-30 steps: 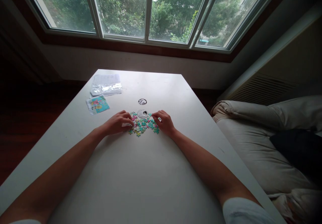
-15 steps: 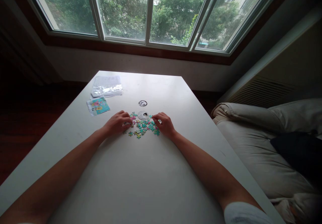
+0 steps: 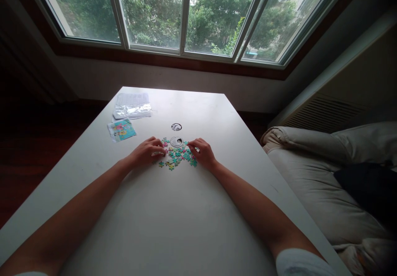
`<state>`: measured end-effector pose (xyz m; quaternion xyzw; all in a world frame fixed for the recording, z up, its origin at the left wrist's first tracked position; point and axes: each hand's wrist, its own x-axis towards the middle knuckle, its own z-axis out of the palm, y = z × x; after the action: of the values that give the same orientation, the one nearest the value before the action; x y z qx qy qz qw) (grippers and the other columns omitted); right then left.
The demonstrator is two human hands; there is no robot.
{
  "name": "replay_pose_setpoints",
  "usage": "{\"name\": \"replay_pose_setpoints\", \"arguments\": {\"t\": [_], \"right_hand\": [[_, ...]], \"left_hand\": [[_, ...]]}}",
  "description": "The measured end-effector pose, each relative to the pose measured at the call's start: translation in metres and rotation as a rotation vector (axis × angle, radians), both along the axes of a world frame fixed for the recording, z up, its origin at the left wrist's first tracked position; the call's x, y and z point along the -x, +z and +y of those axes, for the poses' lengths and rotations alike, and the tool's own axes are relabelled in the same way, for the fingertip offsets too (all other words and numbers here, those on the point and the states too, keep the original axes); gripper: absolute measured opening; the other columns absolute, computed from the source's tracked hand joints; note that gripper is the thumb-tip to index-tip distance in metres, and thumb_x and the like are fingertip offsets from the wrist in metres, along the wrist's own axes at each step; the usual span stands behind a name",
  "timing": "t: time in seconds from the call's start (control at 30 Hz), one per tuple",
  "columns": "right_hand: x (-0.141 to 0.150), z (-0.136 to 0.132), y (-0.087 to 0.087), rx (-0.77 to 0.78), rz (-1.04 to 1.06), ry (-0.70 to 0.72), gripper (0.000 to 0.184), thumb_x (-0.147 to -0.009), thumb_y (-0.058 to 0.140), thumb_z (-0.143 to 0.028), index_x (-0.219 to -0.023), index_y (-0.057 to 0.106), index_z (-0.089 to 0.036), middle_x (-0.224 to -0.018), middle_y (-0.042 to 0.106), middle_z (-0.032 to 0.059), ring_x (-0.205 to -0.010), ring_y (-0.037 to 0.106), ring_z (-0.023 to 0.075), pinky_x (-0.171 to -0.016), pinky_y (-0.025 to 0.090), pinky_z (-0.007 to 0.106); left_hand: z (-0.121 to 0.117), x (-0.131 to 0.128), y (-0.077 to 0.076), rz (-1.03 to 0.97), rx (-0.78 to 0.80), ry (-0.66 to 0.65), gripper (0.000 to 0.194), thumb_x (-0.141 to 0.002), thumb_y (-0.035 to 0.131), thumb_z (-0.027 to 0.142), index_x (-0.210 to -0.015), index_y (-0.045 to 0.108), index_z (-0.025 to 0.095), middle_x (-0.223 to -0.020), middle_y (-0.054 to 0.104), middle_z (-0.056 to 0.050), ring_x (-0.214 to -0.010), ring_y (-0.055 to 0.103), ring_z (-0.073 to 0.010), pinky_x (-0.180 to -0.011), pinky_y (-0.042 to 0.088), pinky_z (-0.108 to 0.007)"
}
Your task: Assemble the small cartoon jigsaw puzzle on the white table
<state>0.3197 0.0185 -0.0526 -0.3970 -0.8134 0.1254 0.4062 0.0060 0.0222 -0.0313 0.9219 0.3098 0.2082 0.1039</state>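
Small flower-shaped jigsaw puzzle pieces (image 3: 177, 156), mostly turquoise with some pink and yellow, lie in a loose pile on the white table (image 3: 173, 214). My left hand (image 3: 151, 148) rests at the pile's left edge, thumb and fingertips drawn together among the pieces; what lies between them is too small to make out. At the right edge, my right hand (image 3: 201, 152) is closed in a pinch, with a small puzzle piece (image 3: 186, 143) at its fingertips. Just beyond the pile sits a round silvery disc (image 3: 176, 142) with a dark spot.
A smaller round picture (image 3: 176, 127) lies farther back. To the left are a colourful picture card (image 3: 122, 130) and a clear plastic bag (image 3: 132, 106) over a printed sheet. A light sofa (image 3: 304, 164) with a dark cushion (image 3: 366, 189) stands right of the table, and a window (image 3: 182, 17) is ahead.
My left hand has shifted slightly to the right, farther into the pieces. My right hand keeps its place and pinch. The view has moved very slightly.
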Motion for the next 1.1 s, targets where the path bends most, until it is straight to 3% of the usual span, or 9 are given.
{"name": "replay_pose_setpoints", "arguments": {"t": [0.9,1.1], "right_hand": [[0.0027,-0.0006,-0.0007,-0.003,-0.032,0.027,0.014,-0.096,0.059,-0.019,-0.095,0.072,-0.024,-0.087,0.069,0.0037,-0.086,0.059,0.0197,-0.08,0.048,0.033],[0.0029,0.0,-0.0012,-0.011,-0.06,0.02,0.014,-0.097,0.058,-0.022,-0.094,0.072,-0.024,-0.087,0.069,0.0042,-0.086,0.059,0.02,-0.081,0.049,0.034]], "left_hand": [[-0.0021,-0.0029,-0.0022,-0.052,0.05,-0.025,0.02,-0.097,0.061,0.038,-0.101,0.08,0.032,-0.103,0.068,-0.007,-0.099,0.057,-0.0216,-0.088,0.048,-0.034],[-0.0033,-0.003,-0.0016,-0.015,-0.005,0.039,0.016,-0.093,0.064,0.032,-0.102,0.077,0.03,-0.105,0.068,-0.006,-0.098,0.056,-0.0213,-0.091,0.047,-0.035]]}}
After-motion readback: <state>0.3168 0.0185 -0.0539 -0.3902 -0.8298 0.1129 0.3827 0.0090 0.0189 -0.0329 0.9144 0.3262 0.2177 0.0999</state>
